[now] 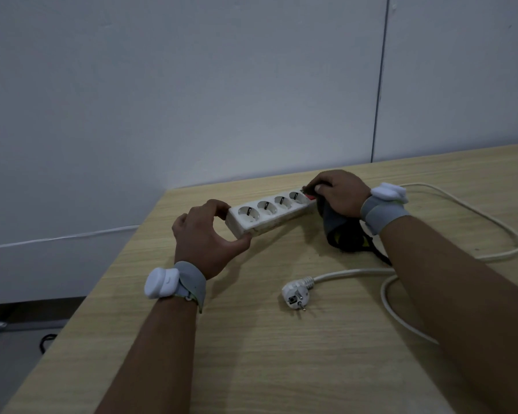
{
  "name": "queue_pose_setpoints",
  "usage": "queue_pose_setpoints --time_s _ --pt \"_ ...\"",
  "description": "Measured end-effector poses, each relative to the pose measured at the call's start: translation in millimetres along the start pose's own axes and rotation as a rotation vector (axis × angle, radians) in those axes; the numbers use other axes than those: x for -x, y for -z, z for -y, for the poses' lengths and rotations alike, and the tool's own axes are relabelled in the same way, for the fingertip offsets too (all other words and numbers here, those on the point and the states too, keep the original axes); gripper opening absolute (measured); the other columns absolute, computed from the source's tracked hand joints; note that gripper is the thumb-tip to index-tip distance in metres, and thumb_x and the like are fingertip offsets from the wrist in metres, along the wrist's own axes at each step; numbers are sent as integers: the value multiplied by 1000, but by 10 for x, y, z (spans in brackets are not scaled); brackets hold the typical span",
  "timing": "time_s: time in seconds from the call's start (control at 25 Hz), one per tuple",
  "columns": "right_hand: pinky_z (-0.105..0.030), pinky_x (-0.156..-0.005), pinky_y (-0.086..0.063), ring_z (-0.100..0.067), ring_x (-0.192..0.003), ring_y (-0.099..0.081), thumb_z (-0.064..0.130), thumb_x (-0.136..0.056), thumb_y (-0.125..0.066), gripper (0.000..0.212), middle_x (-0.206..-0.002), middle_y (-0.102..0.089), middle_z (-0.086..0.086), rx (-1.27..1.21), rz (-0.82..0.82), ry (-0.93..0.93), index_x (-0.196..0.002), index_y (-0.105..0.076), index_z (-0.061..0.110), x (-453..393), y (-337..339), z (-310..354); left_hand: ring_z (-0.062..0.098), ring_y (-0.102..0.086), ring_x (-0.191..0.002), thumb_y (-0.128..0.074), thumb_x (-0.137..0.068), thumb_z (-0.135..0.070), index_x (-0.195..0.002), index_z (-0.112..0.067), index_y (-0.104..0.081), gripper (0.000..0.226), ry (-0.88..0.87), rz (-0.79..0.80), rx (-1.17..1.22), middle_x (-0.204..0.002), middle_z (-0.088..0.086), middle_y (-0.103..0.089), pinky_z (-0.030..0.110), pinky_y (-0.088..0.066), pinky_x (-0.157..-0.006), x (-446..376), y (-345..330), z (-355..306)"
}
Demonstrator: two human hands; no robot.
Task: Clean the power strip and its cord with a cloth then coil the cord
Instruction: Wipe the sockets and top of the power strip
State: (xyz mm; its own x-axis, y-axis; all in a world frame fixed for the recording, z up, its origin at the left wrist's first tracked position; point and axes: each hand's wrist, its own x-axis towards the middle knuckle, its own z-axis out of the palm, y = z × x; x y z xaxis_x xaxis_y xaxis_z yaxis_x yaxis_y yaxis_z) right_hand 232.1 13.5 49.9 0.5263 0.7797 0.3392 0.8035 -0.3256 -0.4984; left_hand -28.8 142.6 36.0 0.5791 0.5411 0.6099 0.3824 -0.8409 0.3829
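A white power strip (268,213) with several sockets lies at an angle on the wooden table (251,354). My left hand (205,234) grips its near left end between thumb and fingers. My right hand (338,192) presses a dark grey cloth (341,231) against the strip's far right end, by the red switch; the cloth hangs down onto the table under my wrist. The white cord (491,225) loops out to the right and comes back under my right forearm. Its plug (296,294) lies loose on the table in front of the strip.
The table's left edge (108,279) runs diagonally, with floor and a dark cable (47,342) below it. A pale wall (222,85) stands close behind the table. Both wrists wear grey bands with white devices.
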Motion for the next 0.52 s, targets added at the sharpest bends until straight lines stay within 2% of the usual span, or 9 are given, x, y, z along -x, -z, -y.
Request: queue_pose_setpoints --time_s 0.12,0.32,0.44,0.52 --pt "-29 -91 -41 -29 -112 -56 17 -93 -51 24 -119 -66 -8 -17 -167 -127 -109 -69 17 -9 97 -154 10 -56 -90 -68 -56 -61 -94 -31 -57 50 134 32 90 -90 -19 -59 47 -42 -94 -10 -5 30" --pt "-32 -90 -44 -34 -110 -56 20 -93 -50 27 -118 -65 -12 96 -159 -195 -111 -69 13 -13 52 -198 14 -61 -89 -69 -55 -60 -90 -28 -60 48 285 83 211 -87 -17 -63 45 -49 -87 -10 -46 102" --pt "-31 -91 -44 -33 -109 -57 20 -93 -52 27 -118 -66 -10 81 -177 -173 -112 -70 14 9 30 -156 10 -62 -80 -78 -61 -54 -84 -26 -62 39 367 90 297 -82 -13 -65 32 -50 -71 -20 -73 154" --pt "-31 -93 -43 -32 -111 -57 20 -93 -53 27 -118 -66 -10 70 -204 -175 -112 -70 13 25 3 -127 13 -63 -73 -81 -67 -47 -82 -22 -65 34 413 101 352 -78 -5 -68 26 -45 -58 -26 -94 201"
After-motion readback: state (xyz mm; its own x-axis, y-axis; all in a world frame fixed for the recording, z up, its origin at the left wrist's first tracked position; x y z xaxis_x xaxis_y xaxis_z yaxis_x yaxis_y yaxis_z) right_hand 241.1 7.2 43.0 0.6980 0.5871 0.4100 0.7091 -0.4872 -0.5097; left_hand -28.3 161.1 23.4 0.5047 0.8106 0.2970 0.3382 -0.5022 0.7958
